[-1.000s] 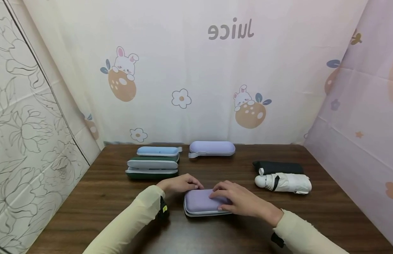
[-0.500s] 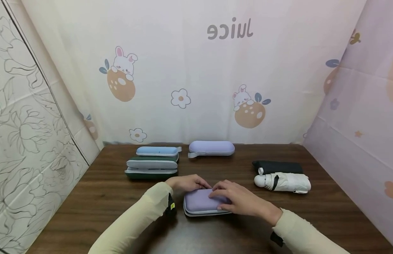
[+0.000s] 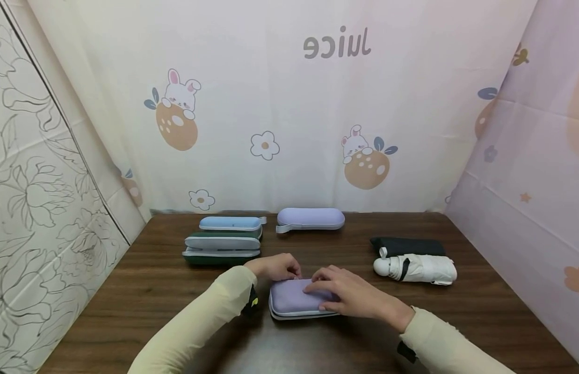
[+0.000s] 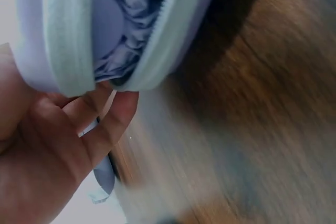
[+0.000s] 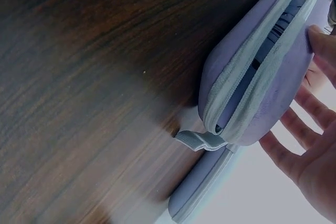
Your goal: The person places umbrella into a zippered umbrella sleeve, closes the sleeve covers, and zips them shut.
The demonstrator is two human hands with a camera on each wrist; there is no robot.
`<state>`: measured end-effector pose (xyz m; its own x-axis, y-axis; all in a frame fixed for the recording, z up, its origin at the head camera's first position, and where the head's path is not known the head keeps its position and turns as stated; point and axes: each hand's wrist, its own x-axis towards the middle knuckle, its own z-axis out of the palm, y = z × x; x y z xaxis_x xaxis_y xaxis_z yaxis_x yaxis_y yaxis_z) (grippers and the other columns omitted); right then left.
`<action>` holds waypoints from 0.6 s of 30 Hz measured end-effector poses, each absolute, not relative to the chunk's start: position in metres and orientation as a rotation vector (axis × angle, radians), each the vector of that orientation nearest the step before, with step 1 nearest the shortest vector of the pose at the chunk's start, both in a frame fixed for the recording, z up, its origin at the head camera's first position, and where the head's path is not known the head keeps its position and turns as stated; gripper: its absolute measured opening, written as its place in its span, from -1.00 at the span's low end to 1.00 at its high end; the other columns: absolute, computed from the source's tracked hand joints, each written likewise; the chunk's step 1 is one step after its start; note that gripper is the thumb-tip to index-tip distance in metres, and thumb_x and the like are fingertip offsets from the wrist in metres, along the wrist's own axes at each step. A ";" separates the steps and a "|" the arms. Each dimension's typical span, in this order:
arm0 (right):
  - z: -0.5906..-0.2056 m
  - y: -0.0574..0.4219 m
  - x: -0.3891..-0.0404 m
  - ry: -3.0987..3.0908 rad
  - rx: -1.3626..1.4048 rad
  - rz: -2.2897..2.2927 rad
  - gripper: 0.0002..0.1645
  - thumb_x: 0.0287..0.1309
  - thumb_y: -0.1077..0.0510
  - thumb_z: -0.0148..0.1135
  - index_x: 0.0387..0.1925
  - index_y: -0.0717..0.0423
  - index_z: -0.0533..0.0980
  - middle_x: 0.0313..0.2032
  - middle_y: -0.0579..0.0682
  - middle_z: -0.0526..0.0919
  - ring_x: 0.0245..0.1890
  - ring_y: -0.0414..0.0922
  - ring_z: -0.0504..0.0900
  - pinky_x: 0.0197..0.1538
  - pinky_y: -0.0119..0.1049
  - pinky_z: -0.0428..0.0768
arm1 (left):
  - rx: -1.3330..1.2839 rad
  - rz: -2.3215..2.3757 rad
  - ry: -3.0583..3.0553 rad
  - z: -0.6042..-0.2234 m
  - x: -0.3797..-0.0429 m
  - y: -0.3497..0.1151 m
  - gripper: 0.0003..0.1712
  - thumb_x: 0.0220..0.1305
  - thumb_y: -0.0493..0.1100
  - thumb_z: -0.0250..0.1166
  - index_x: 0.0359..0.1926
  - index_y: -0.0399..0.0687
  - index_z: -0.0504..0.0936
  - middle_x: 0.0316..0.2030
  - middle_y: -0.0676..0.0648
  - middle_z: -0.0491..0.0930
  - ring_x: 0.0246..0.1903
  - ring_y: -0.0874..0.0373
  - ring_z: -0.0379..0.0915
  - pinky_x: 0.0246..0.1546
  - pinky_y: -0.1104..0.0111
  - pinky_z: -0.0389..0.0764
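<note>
A purple zip case [image 3: 296,296] lies on the table in front of me, its lid slightly raised along the zipper. Folded purple fabric [image 4: 131,3] shows inside the gap in the left wrist view. My left hand [image 3: 277,267] is at the case's back left edge, fingers curled and pinching at the zipper; the pull itself is mostly hidden. My right hand [image 3: 352,293] holds the lid's right part, thumb toward the front and fingers spread over the top. In the right wrist view a grey strap loop [image 5: 202,140] sticks out from the case's end.
At the back left, an open dark green case [image 3: 221,257] with grey lining stands before a blue case [image 3: 231,223]. A second purple case [image 3: 310,218] lies at the back. On the right are a black folded umbrella [image 3: 416,246] and a white one [image 3: 425,268].
My left hand first slid right along the case's back edge, then drew back a little left with its fingers more curled. The right hand and case have stayed in place.
</note>
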<state>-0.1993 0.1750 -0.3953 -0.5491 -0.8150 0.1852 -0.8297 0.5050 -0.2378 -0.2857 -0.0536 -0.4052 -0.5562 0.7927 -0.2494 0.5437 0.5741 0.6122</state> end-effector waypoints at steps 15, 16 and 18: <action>-0.398 0.175 -0.204 -2.639 1.529 0.435 -0.57 0.13 0.01 0.35 0.07 -0.19 0.56 0.13 0.11 0.52 0.10 0.02 0.48 0.05 0.05 0.45 | 1.221 0.250 2.610 -0.402 -0.273 -0.061 -0.80 0.35 -0.24 0.17 -0.38 0.07 0.66 -0.46 0.20 0.53 -0.48 0.37 0.38 -0.40 0.48 0.45; -0.398 0.175 -0.204 -2.636 1.528 0.416 -0.58 0.13 0.01 0.35 0.06 -0.19 0.56 0.12 0.10 0.53 0.09 0.01 0.49 0.03 0.04 0.46 | 1.231 0.223 2.631 -0.403 -0.272 -0.063 -0.81 0.34 -0.23 0.17 -0.36 0.08 0.67 -0.45 0.21 0.54 -0.46 0.37 0.40 -0.37 0.48 0.46; -0.398 0.174 -0.205 -2.641 1.518 0.385 -0.58 0.13 0.00 0.35 0.06 -0.20 0.56 0.12 0.08 0.53 0.08 0.00 0.49 0.02 0.02 0.47 | 1.239 0.180 2.663 -0.403 -0.271 -0.069 -0.81 0.34 -0.23 0.18 -0.34 0.08 0.70 -0.41 0.20 0.58 -0.42 0.38 0.44 -0.31 0.45 0.50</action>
<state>-0.2048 0.1742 -0.3976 -0.5092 -0.8406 0.1845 -0.8583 0.4803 -0.1807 -0.2706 -0.0694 -0.4033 -0.6292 0.7667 -0.1278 0.7425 0.6415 0.1928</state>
